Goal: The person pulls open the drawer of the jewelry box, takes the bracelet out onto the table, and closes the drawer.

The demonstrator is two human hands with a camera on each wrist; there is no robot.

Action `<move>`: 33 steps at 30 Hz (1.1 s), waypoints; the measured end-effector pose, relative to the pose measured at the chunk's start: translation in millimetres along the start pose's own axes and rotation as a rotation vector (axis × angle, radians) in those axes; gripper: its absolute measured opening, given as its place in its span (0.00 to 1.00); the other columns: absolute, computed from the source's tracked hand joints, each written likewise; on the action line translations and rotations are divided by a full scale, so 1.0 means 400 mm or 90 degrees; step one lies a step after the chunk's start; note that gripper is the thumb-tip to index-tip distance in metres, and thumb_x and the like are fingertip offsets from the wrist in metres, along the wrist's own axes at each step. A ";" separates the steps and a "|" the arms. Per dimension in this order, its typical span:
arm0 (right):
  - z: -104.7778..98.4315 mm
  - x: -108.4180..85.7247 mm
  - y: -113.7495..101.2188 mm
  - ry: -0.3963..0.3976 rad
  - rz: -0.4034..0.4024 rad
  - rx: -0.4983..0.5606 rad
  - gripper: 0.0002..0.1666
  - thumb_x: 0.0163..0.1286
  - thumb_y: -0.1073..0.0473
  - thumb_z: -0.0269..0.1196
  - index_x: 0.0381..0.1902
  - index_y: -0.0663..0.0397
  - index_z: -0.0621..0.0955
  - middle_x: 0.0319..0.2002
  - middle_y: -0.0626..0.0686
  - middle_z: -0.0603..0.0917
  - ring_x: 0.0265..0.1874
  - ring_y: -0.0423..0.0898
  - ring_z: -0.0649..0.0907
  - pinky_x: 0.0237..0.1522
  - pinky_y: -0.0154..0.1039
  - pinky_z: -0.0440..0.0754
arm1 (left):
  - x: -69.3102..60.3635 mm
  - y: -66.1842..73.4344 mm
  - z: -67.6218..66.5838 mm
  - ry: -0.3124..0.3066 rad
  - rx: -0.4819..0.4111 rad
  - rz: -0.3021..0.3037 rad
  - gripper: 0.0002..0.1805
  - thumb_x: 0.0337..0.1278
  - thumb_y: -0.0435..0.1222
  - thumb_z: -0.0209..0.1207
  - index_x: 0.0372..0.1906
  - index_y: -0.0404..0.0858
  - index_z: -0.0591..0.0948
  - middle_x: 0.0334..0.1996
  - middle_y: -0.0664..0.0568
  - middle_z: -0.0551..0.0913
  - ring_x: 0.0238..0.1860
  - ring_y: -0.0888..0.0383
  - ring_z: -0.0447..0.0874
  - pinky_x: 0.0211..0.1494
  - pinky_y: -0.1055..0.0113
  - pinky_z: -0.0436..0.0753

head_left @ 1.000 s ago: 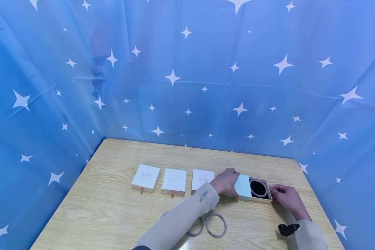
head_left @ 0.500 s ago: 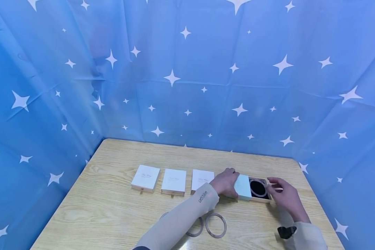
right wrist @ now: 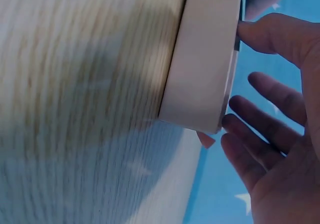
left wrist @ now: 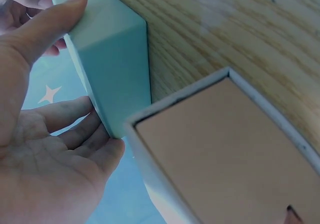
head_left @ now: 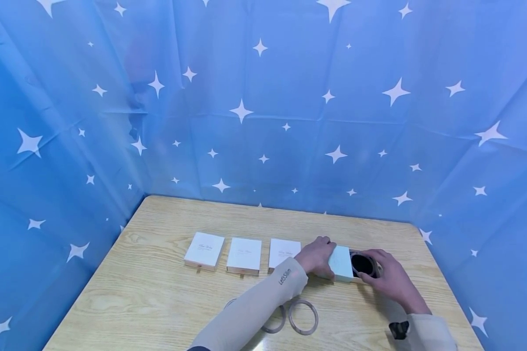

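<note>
My left hand [head_left: 318, 257] grips the mint-green sleeve of a box [head_left: 341, 263], thumb on top and fingers along its side in the left wrist view. The box's inner drawer [right wrist: 202, 58] is pulled out to the right and has a black inside. A grey bangle [head_left: 354, 258] lies in it. My right hand [head_left: 391, 275] reaches over the drawer, thumb and index finger pinching the bangle from opposite sides; the other fingers [right wrist: 265, 124] are loosely spread beside the drawer's end. The exact contact on the bangle is hidden in the right wrist view.
Three white boxes stand in a row to the left: one far left [head_left: 204, 249], one in the middle [head_left: 244, 254], one beside my left hand [head_left: 283, 251]. A loose bangle [head_left: 303, 332] lies in front; others [head_left: 273, 330] are partly behind my left sleeve [head_left: 254, 307].
My right hand has moved from the drawer's right end leftward over the drawer, and its thumb and index finger have closed on the bangle. My left hand stays on the box.
</note>
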State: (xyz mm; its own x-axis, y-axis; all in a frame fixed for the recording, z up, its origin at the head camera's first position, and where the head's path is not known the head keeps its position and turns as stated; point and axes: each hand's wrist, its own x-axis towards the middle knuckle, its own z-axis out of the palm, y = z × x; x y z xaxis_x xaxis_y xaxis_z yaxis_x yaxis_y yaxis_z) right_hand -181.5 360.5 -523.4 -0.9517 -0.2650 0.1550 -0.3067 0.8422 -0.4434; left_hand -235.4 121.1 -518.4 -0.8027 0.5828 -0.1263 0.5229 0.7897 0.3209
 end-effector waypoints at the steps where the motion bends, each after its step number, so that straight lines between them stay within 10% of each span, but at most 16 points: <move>1: 0.001 0.002 0.000 0.000 -0.007 -0.003 0.31 0.63 0.53 0.75 0.63 0.51 0.81 0.59 0.61 0.81 0.56 0.64 0.81 0.51 0.65 0.81 | 0.000 0.000 0.000 -0.001 -0.001 0.000 0.51 0.45 0.58 0.77 0.75 0.50 0.69 0.66 0.60 0.73 0.59 0.65 0.72 0.59 0.74 0.78; 33: -0.011 0.062 -0.080 -0.129 0.058 -0.124 0.33 0.60 0.55 0.73 0.61 0.65 0.81 0.47 0.65 0.81 0.40 0.55 0.81 0.43 0.56 0.83 | -0.001 0.002 -0.003 0.000 -0.002 -0.002 0.51 0.43 0.58 0.77 0.74 0.49 0.69 0.66 0.59 0.73 0.62 0.65 0.71 0.63 0.74 0.76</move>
State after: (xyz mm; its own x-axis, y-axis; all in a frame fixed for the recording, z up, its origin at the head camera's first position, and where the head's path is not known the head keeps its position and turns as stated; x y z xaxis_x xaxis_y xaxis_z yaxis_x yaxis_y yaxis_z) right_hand -195.3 329.0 -501.4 -0.9644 -0.2563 -0.0649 -0.2307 0.9358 -0.2667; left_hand -235.1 121.3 -517.0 -0.8046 0.5800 -0.1273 0.5189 0.7910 0.3241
